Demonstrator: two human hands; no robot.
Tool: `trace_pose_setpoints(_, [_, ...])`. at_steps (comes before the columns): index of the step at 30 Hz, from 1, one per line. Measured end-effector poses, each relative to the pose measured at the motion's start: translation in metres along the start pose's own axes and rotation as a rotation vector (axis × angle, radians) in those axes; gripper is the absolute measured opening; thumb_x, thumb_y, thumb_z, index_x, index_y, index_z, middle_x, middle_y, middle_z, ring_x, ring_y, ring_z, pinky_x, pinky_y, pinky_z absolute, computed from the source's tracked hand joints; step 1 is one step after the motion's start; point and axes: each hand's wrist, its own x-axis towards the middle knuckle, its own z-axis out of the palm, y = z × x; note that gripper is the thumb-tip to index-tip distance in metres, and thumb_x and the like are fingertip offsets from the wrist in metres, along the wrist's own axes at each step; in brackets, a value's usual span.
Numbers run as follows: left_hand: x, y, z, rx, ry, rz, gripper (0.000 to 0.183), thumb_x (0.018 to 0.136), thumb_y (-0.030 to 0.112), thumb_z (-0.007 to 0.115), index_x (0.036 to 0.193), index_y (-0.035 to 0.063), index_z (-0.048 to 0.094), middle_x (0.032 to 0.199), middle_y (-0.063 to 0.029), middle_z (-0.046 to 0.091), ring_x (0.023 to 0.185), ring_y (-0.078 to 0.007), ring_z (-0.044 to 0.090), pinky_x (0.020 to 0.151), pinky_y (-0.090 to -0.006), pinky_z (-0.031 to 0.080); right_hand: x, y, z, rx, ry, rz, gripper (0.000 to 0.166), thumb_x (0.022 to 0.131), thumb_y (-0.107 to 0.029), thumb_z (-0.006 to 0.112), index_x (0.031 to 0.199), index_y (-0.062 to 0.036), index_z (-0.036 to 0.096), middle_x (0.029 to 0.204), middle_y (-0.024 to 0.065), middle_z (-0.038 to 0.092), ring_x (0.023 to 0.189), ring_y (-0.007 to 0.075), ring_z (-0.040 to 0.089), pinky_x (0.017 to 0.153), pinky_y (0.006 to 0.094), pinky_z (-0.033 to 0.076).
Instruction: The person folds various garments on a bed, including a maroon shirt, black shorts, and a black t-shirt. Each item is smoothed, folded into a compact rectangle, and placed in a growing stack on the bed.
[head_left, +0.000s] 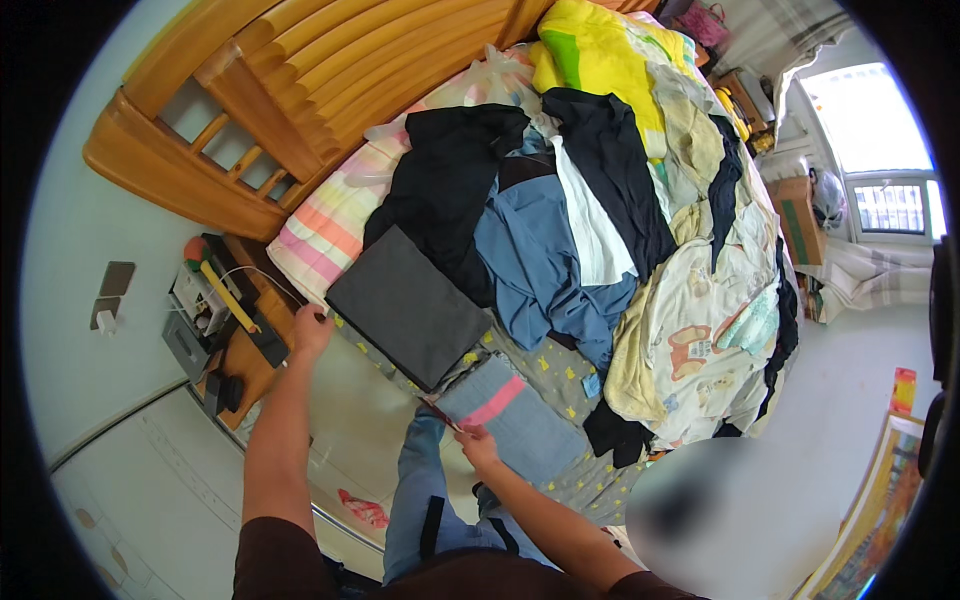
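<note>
My left hand is curled at the bed's near-left corner, beside the wooden nightstand. A white cable runs up to it, and a small dark spot shows at the fingers. Whether they grip anything is unclear. Lower down, my right hand pinches a thin dark-red item, seen nearly edge-on. This hand is at the edge of folded blue-grey jeans with a pink strip. Just beyond the jeans lies a folded dark-grey cloth item, roughly square.
Black garments, blue clothing, a white cloth and printed light clothes cover the bed. A yellow quilt is bundled near the wooden headboard. A red-and-white plastic wrapper lies on the floor.
</note>
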Motion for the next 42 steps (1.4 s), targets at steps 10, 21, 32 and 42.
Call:
trace_pose_setpoints(10, [-0.092, 0.179, 0.067, 0.252, -0.025, 0.636, 0.065, 0.086, 0.042, 0.067, 0.143, 0.0181, 0.048, 0.16, -0.0199, 0.019, 0.147, -0.0457, 0.015, 0.111, -0.0704, 0.013, -0.018, 0.086, -0.147, -0.33, 0.197, -0.005, 0.031, 0.084, -0.029, 0.068, 0.101, -0.0039, 0.073, 0.084, 0.0099, 0.072, 0.076, 0.0183, 0.067, 0.07, 0.035, 0.054])
trace_pose_setpoints(21, [-0.115, 0.231, 0.093, 0.328, -0.282, 0.56, 0.094, 0.072, 0.046, 0.08, 0.15, 0.0178, 0.037, 0.162, -0.0178, 0.012, 0.147, -0.0444, 0.011, 0.112, -0.067, 0.014, -0.037, 0.122, -0.135, -0.214, 0.047, -0.122, 0.039, 0.085, -0.039, 0.064, 0.102, -0.0053, 0.072, 0.096, 0.0181, 0.072, 0.093, 0.0315, 0.069, 0.083, 0.0419, 0.053])
trace_pose_setpoints(32, [-0.089, 0.502, 0.322, -0.791, -0.97, 0.135, 0.034, 0.096, 0.024, 0.064, 0.126, 0.0082, 0.06, 0.097, -0.0027, 0.066, 0.079, -0.0115, 0.061, 0.063, -0.026, 0.051, -0.117, 0.183, -0.142, 0.605, 0.24, 0.138, 0.03, 0.09, -0.027, 0.07, 0.106, -0.0021, 0.068, 0.085, 0.0033, 0.069, 0.084, 0.0117, 0.065, 0.071, 0.0271, 0.052])
trace_pose_setpoints(42, [-0.06, 0.652, 0.413, -0.143, -0.162, 0.52, 0.039, 0.083, 0.025, 0.07, 0.119, 0.0081, 0.068, 0.151, -0.0179, 0.033, 0.12, -0.0388, 0.052, 0.095, -0.0448, 0.049, -0.223, 0.28, -0.136, 0.566, 0.424, 0.374, 0.033, 0.095, -0.027, 0.056, 0.113, -0.001, 0.066, 0.097, 0.0107, 0.07, 0.084, 0.0205, 0.067, 0.07, 0.0332, 0.056])
